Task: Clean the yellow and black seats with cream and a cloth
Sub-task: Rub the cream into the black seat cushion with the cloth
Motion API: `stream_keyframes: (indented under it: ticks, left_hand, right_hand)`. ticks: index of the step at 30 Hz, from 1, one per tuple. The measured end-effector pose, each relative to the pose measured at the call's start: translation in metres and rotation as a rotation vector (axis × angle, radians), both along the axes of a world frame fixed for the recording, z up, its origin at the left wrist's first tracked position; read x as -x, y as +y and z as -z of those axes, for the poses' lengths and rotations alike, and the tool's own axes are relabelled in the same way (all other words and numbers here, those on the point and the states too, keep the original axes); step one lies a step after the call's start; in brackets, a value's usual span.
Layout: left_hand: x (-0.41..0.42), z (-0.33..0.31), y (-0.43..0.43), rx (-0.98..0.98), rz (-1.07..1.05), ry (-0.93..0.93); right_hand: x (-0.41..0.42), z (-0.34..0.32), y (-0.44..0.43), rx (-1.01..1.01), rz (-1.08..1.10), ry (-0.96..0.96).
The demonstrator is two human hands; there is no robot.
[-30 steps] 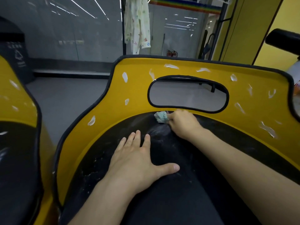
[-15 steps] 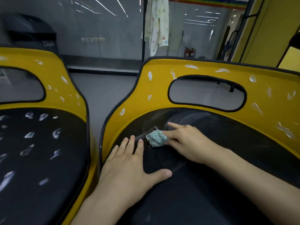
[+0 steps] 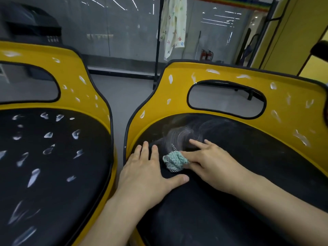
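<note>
Two yellow seats with black cushions stand side by side. On the right seat [image 3: 230, 71] my left hand [image 3: 147, 171] lies flat on the black cushion, fingers spread. My right hand [image 3: 211, 162] presses a small crumpled green cloth [image 3: 174, 161] against the cushion just right of my left hand. Grey smeared cream swirls [image 3: 179, 137] mark the cushion above the cloth. White cream dabs [image 3: 170, 79] dot the yellow backrest. The left seat [image 3: 85, 96] carries many unwiped cream dabs [image 3: 76, 134] on its black cushion.
A narrow gap of grey floor [image 3: 120, 96] runs between the two seats. Behind them is a glass wall with a patterned garment [image 3: 174, 23] hanging on a black pole. A yellow wall [image 3: 301, 29] rises at the far right.
My right hand has dragged the cloth down and left from the cushion's top edge towards my left hand. The view has swung left, bringing the left seat in.
</note>
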State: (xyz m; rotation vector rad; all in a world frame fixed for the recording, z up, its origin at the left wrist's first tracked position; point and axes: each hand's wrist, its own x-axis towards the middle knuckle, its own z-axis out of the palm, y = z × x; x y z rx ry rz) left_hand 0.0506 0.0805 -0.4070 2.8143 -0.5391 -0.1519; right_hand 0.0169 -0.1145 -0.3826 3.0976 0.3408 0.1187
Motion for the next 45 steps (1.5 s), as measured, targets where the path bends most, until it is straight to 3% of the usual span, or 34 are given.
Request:
stream_keyframes:
  ticks: [7,12,14,20,25,28,33,35,37,41,45]
  left_hand:
    - [0.001,-0.004,0.001,-0.02,0.0,0.032]
    - [-0.001,-0.002,0.0,-0.019,0.005,0.022]
    - [-0.002,-0.003,-0.001,-0.035,-0.001,0.035]
    - [-0.003,-0.011,-0.004,-0.116,0.007,0.094]
    - [-0.012,-0.021,-0.017,-0.206,0.01,0.159]
    - [-0.017,-0.024,-0.024,-0.256,0.028,0.169]
    - [-0.023,-0.024,-0.03,-0.288,0.034,0.201]
    - [-0.025,-0.021,-0.029,-0.301,0.046,0.203]
    - [-0.025,-0.019,-0.027,-0.308,0.049,0.191]
    - [-0.023,-0.018,-0.029,-0.295,0.034,0.173]
    - [-0.019,-0.024,-0.03,-0.257,0.026,0.168]
  right_hand:
    - [-0.078,-0.002,0.011,-0.024,0.297,-0.101]
    - [-0.045,0.011,0.019,-0.029,0.032,-0.128]
    - [-0.033,0.004,-0.008,-0.013,0.056,-0.102]
    - [-0.044,0.0,-0.195,-0.006,0.858,-0.169]
    - [-0.081,0.005,-0.221,0.033,0.992,-0.172]
    - [-0.114,0.007,-0.167,-0.062,0.84,-0.194]
    - [-0.091,0.018,-0.038,-0.085,0.118,-0.135]
    - [-0.078,0.015,-0.051,-0.048,0.021,-0.127]
    - [-0.084,0.01,-0.107,-0.006,0.211,-0.114]
    - [-0.088,0.001,-0.215,-0.023,0.805,-0.15]
    - [-0.115,0.005,-0.199,0.037,0.85,-0.169]
